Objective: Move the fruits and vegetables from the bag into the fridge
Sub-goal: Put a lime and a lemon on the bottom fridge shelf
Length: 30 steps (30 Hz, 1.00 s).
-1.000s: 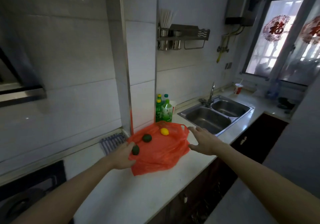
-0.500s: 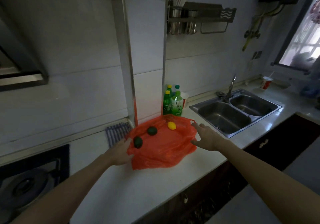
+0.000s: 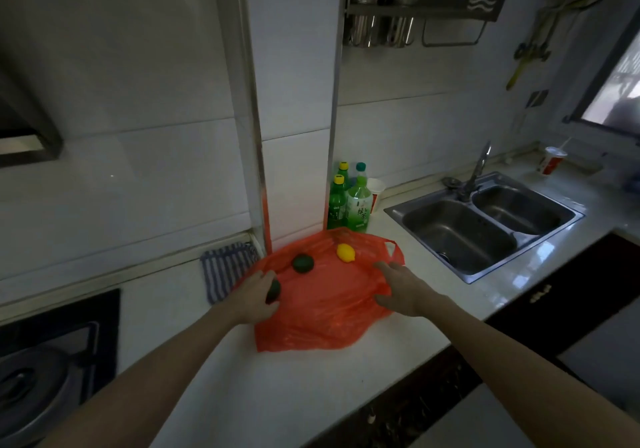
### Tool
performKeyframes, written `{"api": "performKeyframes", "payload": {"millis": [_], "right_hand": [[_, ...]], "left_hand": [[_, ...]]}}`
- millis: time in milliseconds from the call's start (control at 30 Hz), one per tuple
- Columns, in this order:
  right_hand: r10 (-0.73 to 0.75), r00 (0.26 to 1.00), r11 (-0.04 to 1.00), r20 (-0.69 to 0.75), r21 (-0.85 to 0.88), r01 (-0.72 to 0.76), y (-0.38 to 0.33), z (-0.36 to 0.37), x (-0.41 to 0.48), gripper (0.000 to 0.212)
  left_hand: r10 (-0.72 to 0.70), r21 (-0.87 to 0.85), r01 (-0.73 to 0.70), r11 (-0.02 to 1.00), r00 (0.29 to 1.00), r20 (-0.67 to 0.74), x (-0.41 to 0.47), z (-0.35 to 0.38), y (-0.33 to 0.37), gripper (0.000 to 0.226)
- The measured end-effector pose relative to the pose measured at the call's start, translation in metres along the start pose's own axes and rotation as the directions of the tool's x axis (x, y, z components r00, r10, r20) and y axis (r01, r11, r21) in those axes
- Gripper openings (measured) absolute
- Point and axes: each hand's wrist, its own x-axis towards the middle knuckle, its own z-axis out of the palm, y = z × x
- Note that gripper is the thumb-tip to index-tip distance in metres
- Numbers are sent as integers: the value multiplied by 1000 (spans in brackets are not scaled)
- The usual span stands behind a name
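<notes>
A red plastic bag (image 3: 322, 305) lies flat on the white counter (image 3: 277, 385). On top of it lie a yellow lemon (image 3: 345, 252) and a dark green round fruit (image 3: 303, 263). A second dark green fruit (image 3: 273, 291) sits at the bag's left edge, and my left hand (image 3: 254, 297) curls its fingers and thumb round it. My right hand (image 3: 398, 288) rests on the bag's right side near a handle loop, fingers spread and bent over the plastic. No fridge shows in the head view.
Green drink bottles (image 3: 349, 202) and a paper cup stand behind the bag against the tiled wall. A striped cloth (image 3: 225, 267) lies left of the bag. A double steel sink (image 3: 485, 222) is to the right, a gas hob (image 3: 45, 371) to the left.
My left hand has closed round the dark green fruit at the bag's left edge. My right hand has moved from beside the bag onto its right side. The view has come closer.
</notes>
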Motion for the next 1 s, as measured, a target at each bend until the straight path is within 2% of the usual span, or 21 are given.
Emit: {"api": "performKeyframes", "payload": {"millis": [300,533,900,1000], "right_hand": [[60,996,992,60,107,-66,6,23,76,68],[38,999,993,39,109,-43,19,36,117,60],[-42,998,997,37,73,39,47,49,195,58],[-81,996,995,47,67,77,56,50,218,64]], "left_hand": [[-21,-78,22,997,1000,16,54,13,-27,41],[-61,-58,63,996,998,31,79,30,-48,38],[-178,12,178,984,982,70,97,59,-59,62],[-226,13,226,974,969,97,102,67,-58,71]]}}
